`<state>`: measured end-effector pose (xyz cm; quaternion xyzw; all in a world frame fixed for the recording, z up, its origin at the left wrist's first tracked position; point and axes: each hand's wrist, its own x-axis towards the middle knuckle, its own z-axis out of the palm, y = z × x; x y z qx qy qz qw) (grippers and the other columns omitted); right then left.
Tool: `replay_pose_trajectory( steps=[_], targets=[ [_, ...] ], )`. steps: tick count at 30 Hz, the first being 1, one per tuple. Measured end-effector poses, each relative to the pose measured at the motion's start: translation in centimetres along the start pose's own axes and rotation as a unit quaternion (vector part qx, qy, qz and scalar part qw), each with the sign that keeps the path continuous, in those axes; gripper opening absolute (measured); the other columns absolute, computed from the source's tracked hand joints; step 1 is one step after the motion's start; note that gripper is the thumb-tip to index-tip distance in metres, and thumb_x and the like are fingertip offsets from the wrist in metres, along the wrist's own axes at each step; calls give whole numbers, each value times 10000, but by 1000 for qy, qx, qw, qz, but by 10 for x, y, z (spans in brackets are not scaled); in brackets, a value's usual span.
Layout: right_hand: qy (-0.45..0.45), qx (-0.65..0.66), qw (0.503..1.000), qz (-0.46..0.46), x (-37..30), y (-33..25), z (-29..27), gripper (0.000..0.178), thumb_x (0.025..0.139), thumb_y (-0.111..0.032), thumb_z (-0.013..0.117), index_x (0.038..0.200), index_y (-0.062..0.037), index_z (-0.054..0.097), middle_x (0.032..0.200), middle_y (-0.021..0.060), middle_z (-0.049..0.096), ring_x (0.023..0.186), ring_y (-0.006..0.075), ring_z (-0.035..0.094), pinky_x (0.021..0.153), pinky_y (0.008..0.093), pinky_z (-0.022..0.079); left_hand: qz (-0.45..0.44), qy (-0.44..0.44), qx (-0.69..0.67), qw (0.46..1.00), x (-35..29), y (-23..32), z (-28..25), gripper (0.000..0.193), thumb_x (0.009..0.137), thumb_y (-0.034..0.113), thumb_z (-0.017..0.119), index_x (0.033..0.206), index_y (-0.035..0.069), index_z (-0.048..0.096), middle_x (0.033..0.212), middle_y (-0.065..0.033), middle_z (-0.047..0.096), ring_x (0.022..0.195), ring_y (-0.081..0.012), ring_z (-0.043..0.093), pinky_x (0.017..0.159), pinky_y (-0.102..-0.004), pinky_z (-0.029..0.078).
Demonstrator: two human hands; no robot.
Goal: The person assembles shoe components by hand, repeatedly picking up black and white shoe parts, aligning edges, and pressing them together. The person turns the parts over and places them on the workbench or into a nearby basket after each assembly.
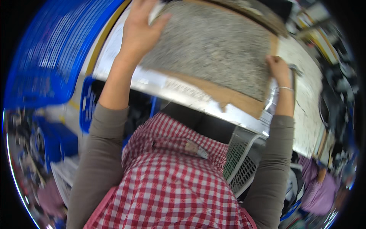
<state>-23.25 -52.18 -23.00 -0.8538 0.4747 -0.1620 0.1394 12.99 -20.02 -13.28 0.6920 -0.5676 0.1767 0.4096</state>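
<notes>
Grey speckled sheet (213, 45) between left hand (139, 32) and right hand (278, 68), both gripping edges.

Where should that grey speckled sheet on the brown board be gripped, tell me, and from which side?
Probably by its two side edges, coming in from left and right. The grey speckled sheet lies flat and wide on the brown board, so one hand alone would likely let it sag. The left hand and right hand already sit at those edges.

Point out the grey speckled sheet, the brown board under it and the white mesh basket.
grey speckled sheet (217, 42), head view, its middle.
brown board (244, 104), head view, bare near edge.
white mesh basket (240, 160), head view, side wall.
</notes>
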Motion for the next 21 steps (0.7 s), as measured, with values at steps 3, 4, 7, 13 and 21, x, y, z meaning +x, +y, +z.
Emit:
replay_pose_trajectory(
  steps=[3, 4, 7, 13, 21],
  targets=[
    [-163, 65, 980, 93, 40, -1, -6, 496, 929, -477, 725, 946, 18, 756, 791, 119, 703, 644, 246, 637, 617, 394, 485, -393, 151, -48, 906, -128, -71, -69, 483, 931, 143, 717, 1387, 14, 620, 1344, -203, 621, 1137, -293, 666, 936, -406, 554],
    [-155, 135, 972, 117, 39, 2, -9, 488, 928, -475, 737, 934, 13, 747, 756, 76, 673, 595, 197, 600, 563, 348, 457, -474, 104, 88, 870, -171, -84, -94, 402, 943, 119, 673, 1324, -7, 650, 1347, -202, 603, 1105, -293, 664, 908, -400, 550],
    [-161, 245, 944, 155, 31, 8, -11, 454, 939, -438, 744, 961, 11, 686, 704, 23, 579, 533, 114, 507, 478, 263, 390, -346, 143, 182, 909, -259, -87, -105, 287, 860, 14, 669, 1148, 17, 678, 1125, -171, 606, 1003, -331, 619, 890, -407, 526],
    [140, 420, 892, 87, -5, -65, -16, 396, 1022, -360, 657, 1009, 36, 656, 711, 58, 596, 554, 128, 575, 565, 269, 520, -336, -197, 57, 919, -323, -49, -7, 443, 806, 79, 762, 1229, 30, 637, 1237, -220, 605, 1113, -392, 625, 971, -437, 523],
    [15, 125, 945, -302, -90, -216, 25, 236, 1067, -198, 585, 1238, -46, 644, 1263, 124, 693, 1196, 280, 647, 1069, 385, 493, -235, -446, 154, 850, -380, -120, 115, 643, 992, 396, 599, 1541, 92, 455, 1624, -164, 382, 1534, -328, 293, 1257, -524, 205]
  ],
)
